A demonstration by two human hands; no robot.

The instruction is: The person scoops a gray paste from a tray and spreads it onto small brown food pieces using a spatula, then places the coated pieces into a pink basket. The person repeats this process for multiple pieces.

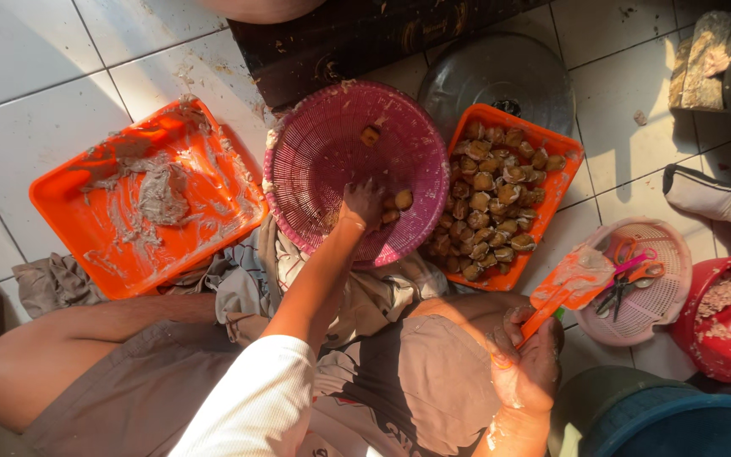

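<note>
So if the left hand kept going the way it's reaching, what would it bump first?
Probably the brown fried balls lying in the pink basket, right beside the left hand's fingers; the depth is hard to judge.

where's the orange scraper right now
In the head view, the orange scraper is low on the right, held by its handle in the right hand, its blade between the orange tray of brown pieces and the pale pink basket with scissors.
</note>
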